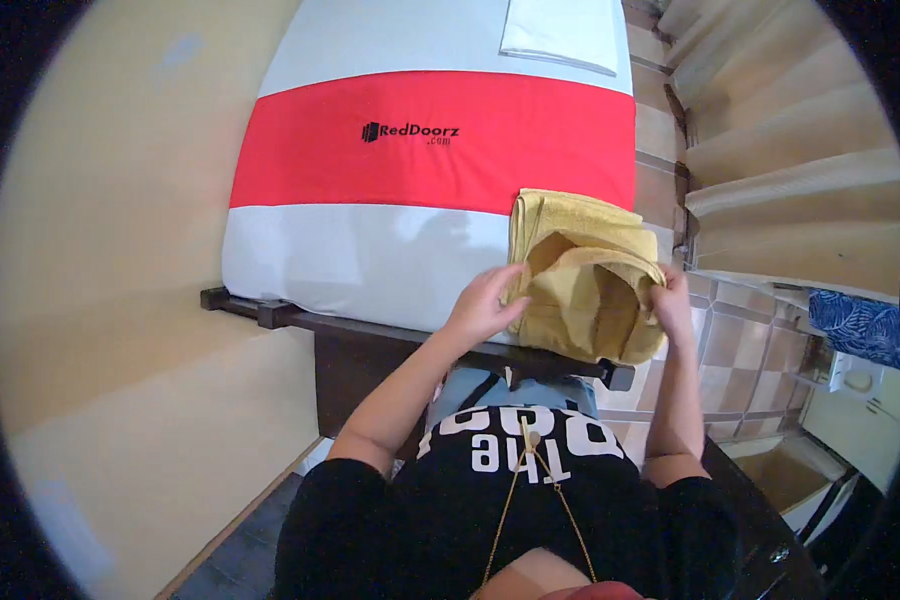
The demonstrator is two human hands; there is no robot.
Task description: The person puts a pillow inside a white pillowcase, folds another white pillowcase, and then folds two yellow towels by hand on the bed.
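Observation:
A yellow towel (pixel 570 315), partly folded with its upper layer bulging open, hangs over the near right corner of the bed. My left hand (pixel 488 305) pinches its left edge. On the opposite side, my right hand (pixel 672 305) grips the towel's right edge, with the fingers partly hidden by the cloth. Just beyond, more folded yellow towelling (pixel 570 210) lies flat on the bed; whether it is a separate towel I cannot tell.
The bed (pixel 370 255) has white sheets, a red runner (pixel 320 140) and a folded white cloth (pixel 560 35) farther up. A dark wooden bed frame (pixel 370 328) runs across its near end. Beige curtains (pixel 800 180) hang at right above a tiled floor (pixel 730 340); a wall (pixel 120 250) borders the left.

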